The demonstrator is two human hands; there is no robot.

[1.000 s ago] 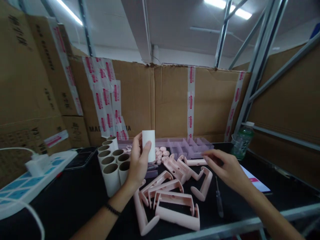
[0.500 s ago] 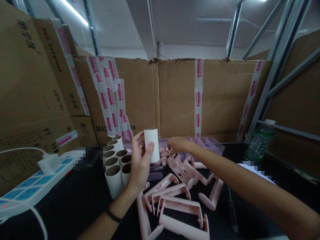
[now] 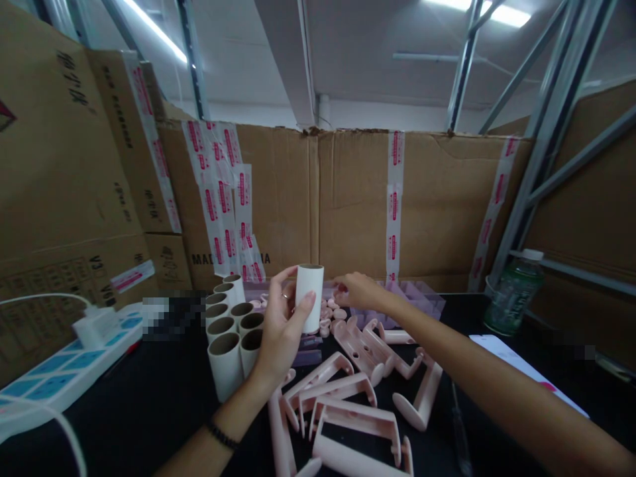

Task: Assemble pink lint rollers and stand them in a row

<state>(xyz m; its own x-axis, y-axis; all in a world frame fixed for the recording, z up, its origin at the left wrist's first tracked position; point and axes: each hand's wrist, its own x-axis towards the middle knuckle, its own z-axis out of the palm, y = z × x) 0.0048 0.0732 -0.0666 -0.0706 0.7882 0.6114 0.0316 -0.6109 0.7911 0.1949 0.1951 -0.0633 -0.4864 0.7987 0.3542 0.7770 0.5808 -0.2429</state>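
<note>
Holding a white tube (image 3: pixel 310 291) upright in the left grip (image 3: pixel 281 331), thumb and fingers pressed against its sides, raised above the black worktop (image 3: pixel 149 391), just right of a cluster of standing cardboard tubes (image 3: pixel 229 344). Reaching with the right grip (image 3: pixel 358 290) to the small pink caps (image 3: pixel 334 310) beside the tube; fingers curled, perhaps pinching one, impossible to tell. Both above scattered pink brackets (image 3: pixel 348 397).

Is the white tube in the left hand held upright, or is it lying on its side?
Upright: the white tube stands vertical in the grip of the left hand, with its open end facing up.
</note>
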